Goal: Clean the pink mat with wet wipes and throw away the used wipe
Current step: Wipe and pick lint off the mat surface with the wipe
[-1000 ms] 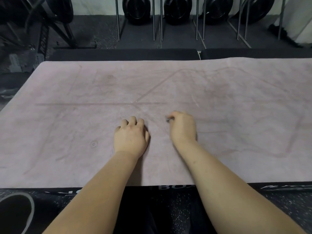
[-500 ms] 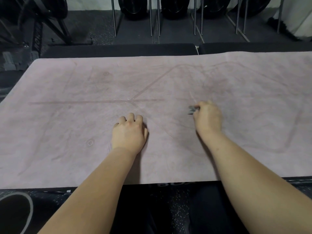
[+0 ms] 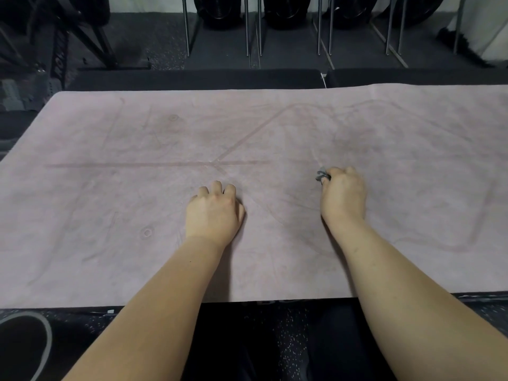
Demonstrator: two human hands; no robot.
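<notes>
The pink mat [image 3: 110, 204] lies flat across the floor, marked with faint lines and darker smudges. My right hand [image 3: 343, 196] grips a crumpled grey wet wipe [image 3: 321, 176] and holds it down on the mat, right of centre; only a small part of the wipe sticks out past the fingers. My left hand [image 3: 214, 213] rests on the mat near the middle with its fingers curled under, holding nothing.
Dark rubber floor surrounds the mat. Black weight plates [image 3: 286, 9] on a metal rack [image 3: 247, 28] stand along the far wall. A black frame [image 3: 60, 37] rises at far left. A dark shoe [image 3: 22, 347] sits at the near left corner.
My right hand has slid the wipe to the right across the mat, away from my left hand. The left hand has stayed in place.
</notes>
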